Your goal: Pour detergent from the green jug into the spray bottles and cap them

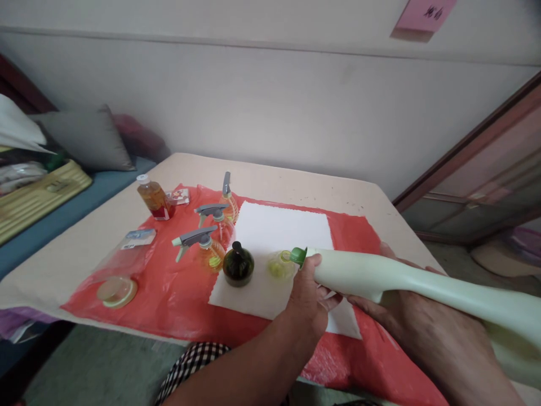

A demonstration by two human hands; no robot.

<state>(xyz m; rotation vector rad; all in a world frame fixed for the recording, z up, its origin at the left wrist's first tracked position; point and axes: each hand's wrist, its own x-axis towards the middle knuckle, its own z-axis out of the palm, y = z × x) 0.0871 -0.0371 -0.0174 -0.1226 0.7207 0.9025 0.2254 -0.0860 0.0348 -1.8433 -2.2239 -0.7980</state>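
A long pale green plastic container (372,270) lies nearly level across the right side, tipped toward the left. My left hand (310,293) is closed around its mouth end, thumb on top, near a dark green spout (298,255). Beneath the container my right hand (414,316) supports it; some fingers are hidden behind it. At the spout tip is a small clear bottle (279,266) with yellowish liquid, overlapping it in view; I cannot tell whether they touch. A dark green round bottle (238,266) stands left of it on a white sheet (287,225).
Several grey-headed spray bottles (207,254) stand left of the sheet on red plastic (177,293). Farther left are an amber bottle (154,197) with a white cap, a flat packet (139,238) and a round lidded tub (117,291). A wall (270,113) rises behind the table.
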